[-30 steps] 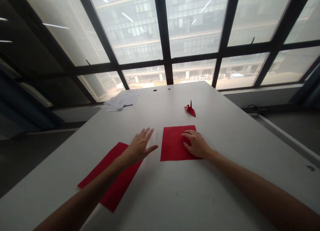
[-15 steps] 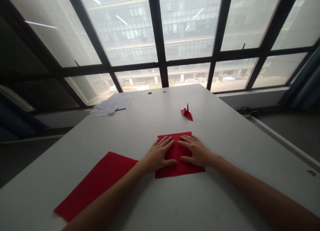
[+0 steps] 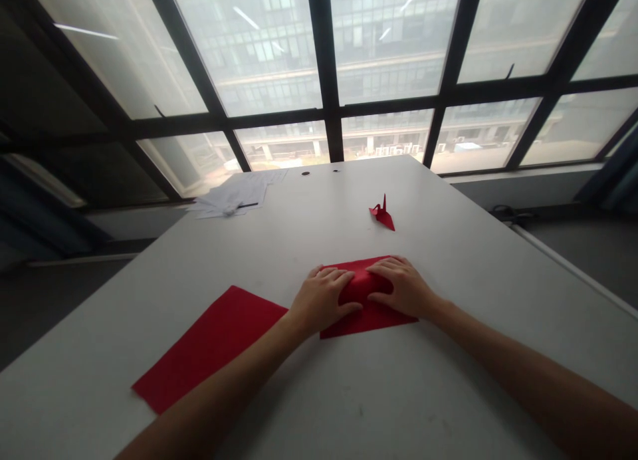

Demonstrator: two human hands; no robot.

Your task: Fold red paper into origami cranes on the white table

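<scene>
nearest, the left forearm [image 3: 224, 393] and the right forearm [image 3: 518, 367] reached in over a white table [image 3: 399, 400]. a larger red sheet [image 3: 209, 347] lay flat at the left, one corner pointing away, its near right side hidden behind the left forearm. farther in, at about the middle of the table, a smaller red sheet [image 3: 363, 288] was under both hands, its near edge bare and its middle bulging a little between them. the left hand [image 3: 321, 299] rested on the left side of it, fingers close together and slightly bent, the thumb set wide of them and pointing toward the other hand. the right hand [image 3: 403, 286] lay over the right side in much the same shape, thumb well apart from the fingers, the two hands near but not touching. whether any fingertip was tucked under the paper could not be told. beyond the sheet, well clear of the fingers, stood a folded red paper crane [image 3: 383, 217], its thin point upright. off to its left, white papers [image 3: 229, 193] overlapped near the table's far left edge, a dark, thin stick [image 3: 248, 205] lying on them. last came tall windows with black frames [image 3: 333, 134], a pale building [image 3: 269, 54] showing through the glass.
</scene>
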